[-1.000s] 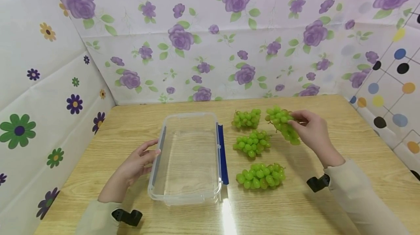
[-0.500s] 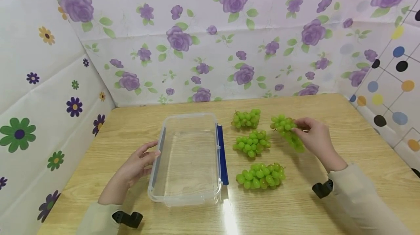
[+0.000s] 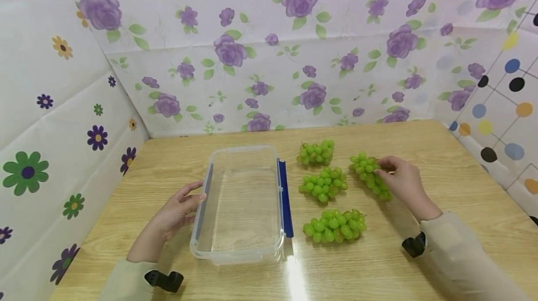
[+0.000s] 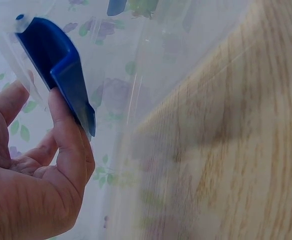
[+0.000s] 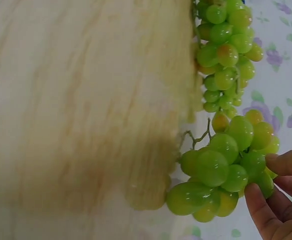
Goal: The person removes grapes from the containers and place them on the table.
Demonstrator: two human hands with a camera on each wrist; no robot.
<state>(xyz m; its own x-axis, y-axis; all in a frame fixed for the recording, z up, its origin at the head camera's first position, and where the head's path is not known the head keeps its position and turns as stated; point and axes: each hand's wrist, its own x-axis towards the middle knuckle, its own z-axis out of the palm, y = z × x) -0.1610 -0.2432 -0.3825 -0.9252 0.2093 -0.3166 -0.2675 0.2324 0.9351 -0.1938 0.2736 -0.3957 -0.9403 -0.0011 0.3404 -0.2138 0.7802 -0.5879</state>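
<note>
A clear plastic food container (image 3: 247, 207) with blue side latches (image 3: 286, 198) stands lidless on the wooden table, nothing inside it. My left hand (image 3: 181, 208) holds its left side, thumb at the rim and fingers against the blue latch (image 4: 71, 70) there. My right hand (image 3: 402, 180) pinches a bunch of green grapes (image 3: 370, 175) at its right side; in the right wrist view the thumb and fingers grip a few grapes (image 5: 225, 170). The bunch looks to be at the tabletop. Three more bunches lie between the container and that hand: a far one (image 3: 316, 152), a middle one (image 3: 322, 184) and a near one (image 3: 335, 225).
The wooden table (image 3: 420, 151) ends at a wall sheet (image 3: 286, 81) with purple flowers behind it. Patterned sheets (image 3: 50, 123) close off the left and right sides. A bright reflection lies on the table near the container's front right corner.
My right hand has moved slightly right and down with the grapes, and the bunch has come down towards the table. The left hand and the container have stayed in place.
</note>
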